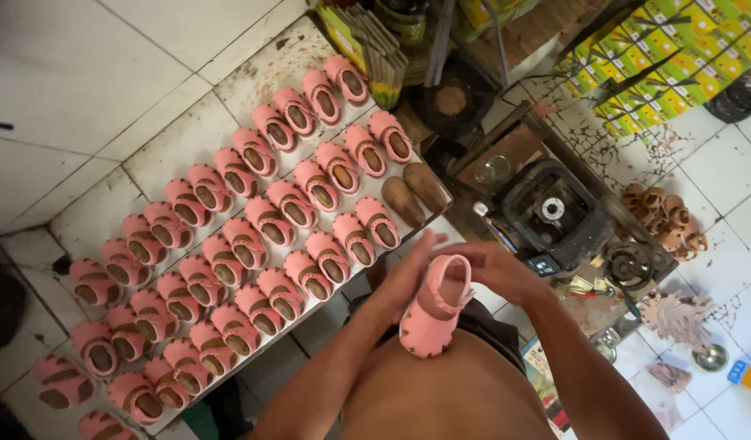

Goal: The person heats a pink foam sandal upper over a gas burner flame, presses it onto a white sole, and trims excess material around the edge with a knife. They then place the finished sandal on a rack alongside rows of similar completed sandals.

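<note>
Both hands are working a small pink shoe (435, 308), held against the person's bare midriff. It is a soft child's shoe with a brown-stitched edge and a strap over the opening. Its long axis is running nearly upright, opening uppermost (toe probably down). The left hand (408, 273) is gripping its left side, fingers curled; the right hand (494, 269) is closing over the top. Rows of matching pink shoes (253, 244) are lying on a board (322, 314) just beside.
</note>
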Motion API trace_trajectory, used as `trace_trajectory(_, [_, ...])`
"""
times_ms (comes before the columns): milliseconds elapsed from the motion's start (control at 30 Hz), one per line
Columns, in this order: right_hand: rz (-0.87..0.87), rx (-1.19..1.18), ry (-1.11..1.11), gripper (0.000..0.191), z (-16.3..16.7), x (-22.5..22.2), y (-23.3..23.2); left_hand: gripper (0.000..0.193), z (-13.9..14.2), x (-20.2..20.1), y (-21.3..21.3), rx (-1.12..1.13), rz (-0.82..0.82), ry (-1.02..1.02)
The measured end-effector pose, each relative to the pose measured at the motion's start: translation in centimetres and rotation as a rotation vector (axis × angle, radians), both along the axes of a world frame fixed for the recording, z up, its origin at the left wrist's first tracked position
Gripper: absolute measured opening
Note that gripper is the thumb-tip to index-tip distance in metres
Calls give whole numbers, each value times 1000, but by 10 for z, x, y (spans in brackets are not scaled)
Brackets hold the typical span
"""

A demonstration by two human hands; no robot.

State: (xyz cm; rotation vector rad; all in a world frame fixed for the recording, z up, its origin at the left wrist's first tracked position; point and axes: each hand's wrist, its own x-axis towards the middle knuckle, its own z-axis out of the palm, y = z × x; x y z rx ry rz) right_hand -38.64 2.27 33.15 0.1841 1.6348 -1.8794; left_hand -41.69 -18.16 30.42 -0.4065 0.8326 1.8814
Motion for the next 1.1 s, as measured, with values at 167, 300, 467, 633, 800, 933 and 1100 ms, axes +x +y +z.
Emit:
trace_trajectory(167, [-99,-73,53,49,-4,35,27,65,-78,-35,-6,-1344,-231,966])
trace_trajectory(300, [-182,-87,146,35,-29,62,27,61,-99,-58,6,-1515,-560,1040])
trace_trajectory(467, [-367,-10,195,34,-27,97,70,58,-96,-63,25,-1530,-779,1067])
trace_trajectory(633, [-1442,-153,910,35,99,141,261,59,-88,-73,10,-1483,-787,1037])
trace_trajectory(800, [-1660,-303,912,45,168,165,302,62,-64,-75,-5,-1128,-409,900])
trace_trajectory(933, [-1192,-262,767,32,121,106,218,66,-28,-57,-36,-508,79,580])
trace_trajectory(1100, [-938,99,509,31,75,25,77,46,4,-50,-39,167,687,365])
